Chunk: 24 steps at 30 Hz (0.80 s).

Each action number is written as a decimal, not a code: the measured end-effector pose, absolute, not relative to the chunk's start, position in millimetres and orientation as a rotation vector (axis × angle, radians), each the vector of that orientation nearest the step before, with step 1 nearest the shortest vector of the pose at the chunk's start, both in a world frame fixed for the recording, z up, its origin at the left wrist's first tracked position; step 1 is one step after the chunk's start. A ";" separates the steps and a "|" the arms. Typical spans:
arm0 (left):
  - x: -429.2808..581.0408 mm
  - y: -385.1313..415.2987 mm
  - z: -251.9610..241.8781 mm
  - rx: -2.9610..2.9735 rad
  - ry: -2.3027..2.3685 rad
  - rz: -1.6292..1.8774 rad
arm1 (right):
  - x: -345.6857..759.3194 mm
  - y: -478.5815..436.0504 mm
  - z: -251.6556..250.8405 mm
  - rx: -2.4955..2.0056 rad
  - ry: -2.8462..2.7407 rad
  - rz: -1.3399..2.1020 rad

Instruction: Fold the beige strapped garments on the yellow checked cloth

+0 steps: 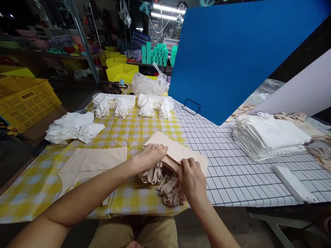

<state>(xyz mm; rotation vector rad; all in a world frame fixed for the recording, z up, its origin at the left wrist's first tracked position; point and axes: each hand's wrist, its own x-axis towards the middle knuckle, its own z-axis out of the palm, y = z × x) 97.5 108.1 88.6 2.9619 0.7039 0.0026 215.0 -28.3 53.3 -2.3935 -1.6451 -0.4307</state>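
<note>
A folded stack of beige strappy camisoles [178, 148] lies at an angle on the table in front of me, its looped straps [172, 189] bunched toward me. My left hand [152, 156] is closed on the near edge of the beige fabric. Further right, my right hand [191, 177] grips the same edge, fingers curled over it. The fabric between them is lifted a little, with a dark gap below. Left of the stack, beneath my left forearm, a single beige garment [97, 160] is spread flat.
Two white garment bundles [115, 101] stand behind, with a loose white pile [73, 125] at left. A white stack [269, 134] sits right, near a white oblong device [293, 184]. A large blue board [227, 58] leans over the table. Yellow crates [28, 101] stand left.
</note>
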 end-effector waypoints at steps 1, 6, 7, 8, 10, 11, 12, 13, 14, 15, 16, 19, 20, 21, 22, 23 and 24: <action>97.7 109.3 89.0 2.935 0.718 0.019 | 215.2 -28.8 54.2 -2.410 -1.643 -0.422; 96.1 136.3 90.2 2.636 0.728 0.151 | 229.5 -29.2 63.5 -2.415 -1.548 -0.203; 96.1 143.0 90.6 2.562 0.686 0.170 | 234.6 -28.1 66.3 -2.390 -1.515 -0.133; 96.5 149.1 90.8 2.484 0.640 0.183 | 240.0 -26.6 69.4 -2.357 -1.478 -0.060; 98.3 159.3 90.5 2.332 0.571 0.181 | 250.7 -22.8 75.7 -2.279 -1.408 0.104; 99.7 163.2 90.0 2.269 0.553 0.168 | 255.5 -20.8 78.8 -2.245 -1.374 0.185; 101.3 166.3 89.4 2.215 0.538 0.145 | 259.7 -18.7 81.5 -2.221 -1.343 0.266; 102.8 168.7 88.7 2.167 0.524 0.119 | 263.3 -16.9 83.7 -2.208 -1.315 0.346; 104.4 170.5 88.1 2.127 0.511 0.095 | 266.3 -15.3 85.3 -2.206 -1.289 0.419; 105.7 171.7 87.8 2.096 0.503 0.075 | 268.9 -14.1 86.1 -2.209 -1.268 0.483; 106.9 172.6 87.8 2.072 0.498 0.058 | 271.1 -13.1 86.1 -2.216 -1.251 0.534; 109.0 173.4 88.8 2.032 0.510 0.020 | 277.1 -11.6 81.6 -2.224 -1.221 0.631; 109.3 173.6 88.9 2.020 0.516 0.010 | 279.0 -11.5 79.3 -2.214 -1.209 0.656; 109.4 174.0 88.6 2.008 0.518 0.005 | 280.8 -11.4 77.2 -2.197 -1.189 0.683; 109.3 174.6 87.9 1.996 0.515 0.004 | 282.4 -11.4 75.4 -2.172 -1.159 0.718; 109.2 175.5 86.8 1.986 0.512 0.000 | 283.6 -11.5 74.3 -2.140 -1.123 0.760; 109.0 176.5 85.3 1.979 0.508 -0.010 | 284.5 -11.7 73.8 -2.101 -1.084 0.804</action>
